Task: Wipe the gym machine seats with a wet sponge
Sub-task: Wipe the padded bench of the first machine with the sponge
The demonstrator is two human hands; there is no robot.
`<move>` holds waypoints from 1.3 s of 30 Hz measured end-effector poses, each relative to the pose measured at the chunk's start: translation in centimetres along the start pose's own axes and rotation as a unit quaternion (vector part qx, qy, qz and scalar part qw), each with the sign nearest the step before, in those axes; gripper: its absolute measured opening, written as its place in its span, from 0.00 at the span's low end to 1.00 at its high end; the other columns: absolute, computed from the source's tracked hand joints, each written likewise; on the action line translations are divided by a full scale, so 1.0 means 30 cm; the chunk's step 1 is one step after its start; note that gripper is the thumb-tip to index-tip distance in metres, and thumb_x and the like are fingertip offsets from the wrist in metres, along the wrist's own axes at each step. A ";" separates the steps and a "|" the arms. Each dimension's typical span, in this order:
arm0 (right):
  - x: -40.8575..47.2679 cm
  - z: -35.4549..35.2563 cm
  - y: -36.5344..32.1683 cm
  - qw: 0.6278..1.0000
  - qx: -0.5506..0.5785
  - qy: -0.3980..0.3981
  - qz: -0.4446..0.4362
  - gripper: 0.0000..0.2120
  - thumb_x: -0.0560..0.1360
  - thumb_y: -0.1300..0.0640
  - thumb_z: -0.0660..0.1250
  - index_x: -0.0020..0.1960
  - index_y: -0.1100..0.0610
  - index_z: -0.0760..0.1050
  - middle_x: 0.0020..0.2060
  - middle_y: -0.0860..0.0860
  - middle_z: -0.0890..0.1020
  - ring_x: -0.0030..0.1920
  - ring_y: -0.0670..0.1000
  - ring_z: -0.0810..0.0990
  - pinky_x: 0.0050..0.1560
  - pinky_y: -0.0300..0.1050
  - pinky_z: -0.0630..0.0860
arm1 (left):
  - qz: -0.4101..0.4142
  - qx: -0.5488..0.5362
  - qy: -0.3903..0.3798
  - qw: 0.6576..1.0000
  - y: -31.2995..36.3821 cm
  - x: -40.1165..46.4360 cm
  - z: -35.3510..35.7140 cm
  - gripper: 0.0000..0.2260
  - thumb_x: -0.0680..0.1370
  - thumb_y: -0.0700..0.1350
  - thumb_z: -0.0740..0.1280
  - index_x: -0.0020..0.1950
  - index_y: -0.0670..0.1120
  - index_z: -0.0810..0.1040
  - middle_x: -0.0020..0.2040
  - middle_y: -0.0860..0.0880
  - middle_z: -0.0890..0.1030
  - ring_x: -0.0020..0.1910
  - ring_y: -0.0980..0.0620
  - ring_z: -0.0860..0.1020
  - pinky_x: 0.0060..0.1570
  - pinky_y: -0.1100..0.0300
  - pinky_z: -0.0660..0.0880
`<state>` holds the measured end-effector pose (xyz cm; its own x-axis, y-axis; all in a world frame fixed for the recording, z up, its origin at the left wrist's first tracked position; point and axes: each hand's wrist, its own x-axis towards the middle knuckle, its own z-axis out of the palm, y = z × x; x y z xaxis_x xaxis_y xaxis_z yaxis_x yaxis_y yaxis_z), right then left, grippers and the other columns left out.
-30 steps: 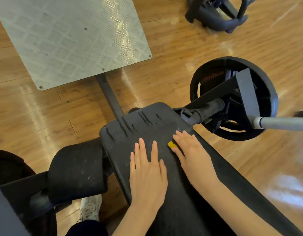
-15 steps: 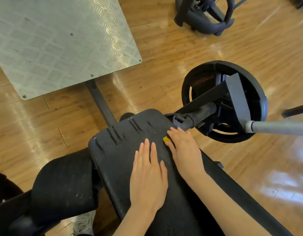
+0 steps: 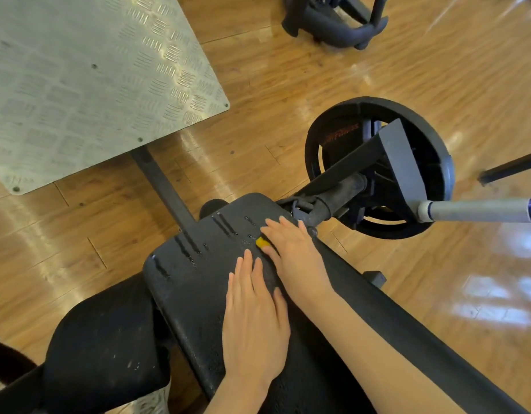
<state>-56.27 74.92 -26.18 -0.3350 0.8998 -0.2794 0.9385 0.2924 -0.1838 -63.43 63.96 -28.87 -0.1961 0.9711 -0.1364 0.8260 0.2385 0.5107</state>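
Since a second ago the right hand (image 3: 294,258) has slid the yellow sponge (image 3: 262,242) further toward the 12 o'clock end of the black seat pad (image 3: 198,282), and the left hand (image 3: 254,318) has stayed flat in about the same spot on the pad. The right hand lies palm down on the sponge with fingers straight and close together, pressing it onto the pad; only a small yellow corner shows at the hand's 9 o'clock edge, between the thumb and the forefinger. The fingertips reach nearly to the pad's far corner, just beside the black handle grip (image 3: 339,194) that runs off toward 2 o'clock. The left hand rests flat on the pad at 7 o'clock of the right one, fingers straight and together, holding nothing; its fingertips lie just beside the right thumb.

The pad's surface bears several short dark slits near its 11 o'clock edge and looks damp and speckled. At 8 o'clock of the pad sits a black roller cushion (image 3: 106,339). At 2 o'clock a black weight plate (image 3: 434,150) hangs on the frame, with a grey bar (image 3: 473,212) sticking out toward 3 o'clock. At 10 o'clock a steel tread plate (image 3: 79,79) stands on a dark post (image 3: 162,189) over the wooden floor (image 3: 288,94). Another dark machine base (image 3: 336,22) lies at 12 o'clock
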 end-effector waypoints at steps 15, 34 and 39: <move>-0.188 -0.039 0.082 0.994 -0.071 0.074 0.033 0.19 0.70 0.52 0.75 0.58 0.57 0.81 0.57 0.53 0.82 0.62 0.57 0.78 0.62 0.54 0.74 | -0.013 -0.023 -0.024 0.999 0.004 0.007 -0.020 0.24 0.80 0.50 0.58 0.73 0.40 0.72 0.76 0.44 0.68 0.75 0.47 0.66 0.71 0.49 0.59; 0.015 -0.133 0.273 0.896 0.413 -0.071 0.150 0.09 0.79 0.48 0.63 0.59 0.43 0.76 0.43 0.29 0.74 0.40 0.27 0.73 0.38 0.21 0.67 | -0.006 -0.022 -0.013 1.000 0.007 0.008 -0.013 0.28 0.81 0.54 0.48 0.75 0.42 0.69 0.77 0.46 0.66 0.76 0.49 0.63 0.75 0.55 0.56; 0.086 -0.134 0.277 0.872 0.446 -0.118 0.164 0.06 0.80 0.51 0.63 0.49 0.42 0.78 0.44 0.35 0.79 0.49 0.39 0.78 0.47 0.32 0.70 | -0.007 -0.015 0.001 1.000 0.011 0.018 -0.012 0.26 0.80 0.52 0.52 0.72 0.40 0.72 0.75 0.44 0.69 0.73 0.46 0.68 0.73 0.55 0.57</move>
<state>-48.99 80.96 -24.65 -0.1667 0.7658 -0.6211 0.5842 -0.4308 -0.6878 -63.46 64.55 -28.46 -0.2087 0.9676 -0.1422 0.8065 0.2525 0.5346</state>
